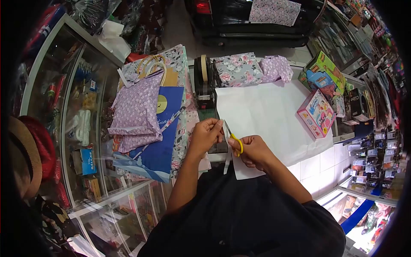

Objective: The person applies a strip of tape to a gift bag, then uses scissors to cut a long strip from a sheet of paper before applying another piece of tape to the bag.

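Observation:
A large sheet of white paper (265,111) is spread on the counter in front of me. My right hand (253,153) is closed around the yellow handle of a pair of scissors (240,146), whose blades point up and left at the paper's left edge. At that edge my left hand (207,136) pinches the paper between thumb and fingers, close to the blade tips. A narrow white strip (227,164) hangs below, between my hands; where it joins the sheet is hard to make out.
Pink box (316,113) and green toy box (324,77) rest on the paper's right side. Flowered wrapped parcels (238,70) lie behind it, beside a tape dispenser (204,83). Left are a purple flowered bag (139,109) and blue paper bag (171,124). Glass cabinets (77,107) stand further left.

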The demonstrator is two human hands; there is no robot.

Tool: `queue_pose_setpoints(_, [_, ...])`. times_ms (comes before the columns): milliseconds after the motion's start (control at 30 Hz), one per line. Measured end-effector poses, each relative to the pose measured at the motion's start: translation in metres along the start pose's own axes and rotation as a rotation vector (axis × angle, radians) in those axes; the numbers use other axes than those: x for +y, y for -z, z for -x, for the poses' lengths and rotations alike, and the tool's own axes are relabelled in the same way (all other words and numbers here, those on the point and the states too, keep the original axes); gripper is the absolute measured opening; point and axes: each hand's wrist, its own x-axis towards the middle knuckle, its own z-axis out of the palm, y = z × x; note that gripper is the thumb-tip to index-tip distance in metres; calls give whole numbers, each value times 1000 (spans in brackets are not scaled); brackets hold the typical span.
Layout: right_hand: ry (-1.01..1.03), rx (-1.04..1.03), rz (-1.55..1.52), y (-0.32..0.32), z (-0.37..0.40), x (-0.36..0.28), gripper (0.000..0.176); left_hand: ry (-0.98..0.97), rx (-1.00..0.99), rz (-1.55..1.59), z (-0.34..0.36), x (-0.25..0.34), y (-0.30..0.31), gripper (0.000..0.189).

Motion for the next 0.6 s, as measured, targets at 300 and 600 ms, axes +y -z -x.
queue_pose_setpoints(300, [-16, -6, 17, -3, 3, -7, 50, 1, 23, 8, 0, 1, -3, 22])
queue_pose_setpoints(600, [-27, -12, 26, -3, 5, -7, 50, 7, 11, 1, 2, 1, -1, 25])
